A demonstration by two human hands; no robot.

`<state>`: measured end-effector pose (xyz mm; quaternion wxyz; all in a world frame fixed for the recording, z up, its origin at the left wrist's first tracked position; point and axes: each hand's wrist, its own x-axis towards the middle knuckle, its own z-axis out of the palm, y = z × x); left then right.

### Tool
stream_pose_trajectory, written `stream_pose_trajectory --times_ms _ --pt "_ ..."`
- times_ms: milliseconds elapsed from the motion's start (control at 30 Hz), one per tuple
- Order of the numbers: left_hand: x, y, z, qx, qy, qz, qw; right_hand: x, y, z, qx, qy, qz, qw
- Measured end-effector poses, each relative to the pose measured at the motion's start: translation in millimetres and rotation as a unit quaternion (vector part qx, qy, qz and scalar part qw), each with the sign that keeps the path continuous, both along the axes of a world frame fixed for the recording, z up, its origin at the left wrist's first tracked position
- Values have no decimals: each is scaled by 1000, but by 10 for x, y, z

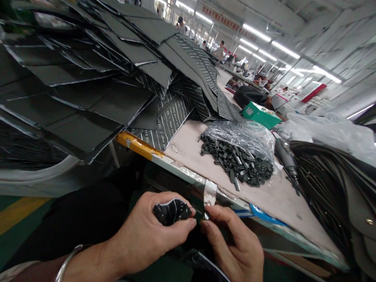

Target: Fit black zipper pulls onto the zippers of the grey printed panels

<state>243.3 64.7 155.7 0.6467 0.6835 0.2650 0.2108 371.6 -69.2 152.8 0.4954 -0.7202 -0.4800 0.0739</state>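
Observation:
My left hand (162, 227) is closed around a bunched piece of black patterned fabric (171, 211), in front of the table edge. Just to its right, my right hand (233, 245) pinches a small dark, shiny piece (206, 215) between thumb and fingertips. A narrow gap parts the fingertips of the two hands. Below them hangs more dark fabric with a pale edge (212, 264). On the table beyond lies a pile of small black pieces (240, 162), partly under clear plastic (247, 135).
Stacked dark panels (90, 99) overhang the table (188, 143) at the left. A green box (260, 115) stands behind the plastic. To the right lie a grey tool (285, 155) and layered dark pieces (338, 193). People are in the distance.

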Motion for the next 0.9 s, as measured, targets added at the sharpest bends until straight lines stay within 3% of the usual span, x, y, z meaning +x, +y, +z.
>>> stream_pose_trajectory --times_ms 133,233,400,667,800,900 --pt "-25 -11 -62 168 -41 41 984 -132 18 -34 26 73 -24 997" --pt "-51 12 -94 236 -55 24 970 -208 26 -60 50 95 -48 993" --pt "-94 68 -88 273 -80 -21 958 -181 4 -62 17 25 1 1000" --pt "-141 105 -100 319 -72 -80 942 -166 -38 -8 -13 -2 15 1000" --pt "-141 100 -91 324 -83 -87 938 -178 -44 8 -10 35 3 999" --pt "-133 81 -77 324 -98 -80 938 -237 -34 7 0 120 -28 992"
